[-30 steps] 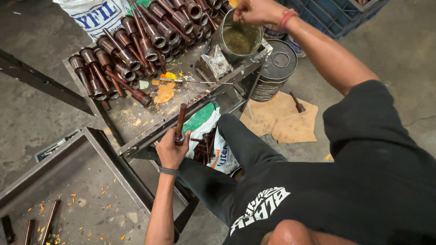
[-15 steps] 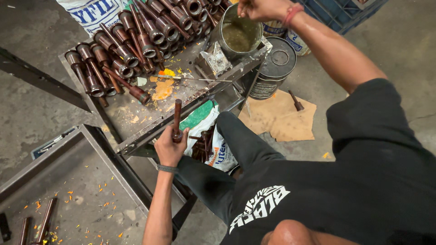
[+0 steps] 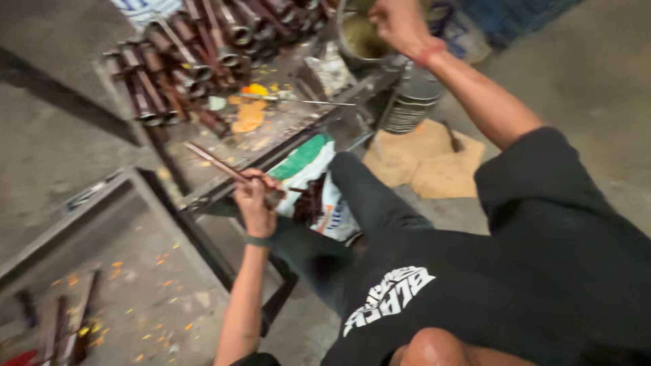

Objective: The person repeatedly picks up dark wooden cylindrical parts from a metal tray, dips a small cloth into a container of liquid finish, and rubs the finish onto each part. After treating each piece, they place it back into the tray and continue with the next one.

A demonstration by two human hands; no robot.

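**Operator:** State the grip of each hand.

**Inspector:** The left hand (image 3: 256,203) is closed around one end of a thin reddish-brown rod (image 3: 215,161). The right hand (image 3: 401,24) is extended over the metal can (image 3: 363,39) at the far end of the work tray (image 3: 285,125); its fingers appear curled, but whether they hold anything cannot be determined.

**Operator:** Orientation of the rod?

**Inspector:** Its long axis runs from the left hand up and to the left, over the tray's near edge. The free end points toward the stacked tubes (image 3: 196,61). The can lies well apart from the rod, up and to the right; the right hand is the nearer hand to it.
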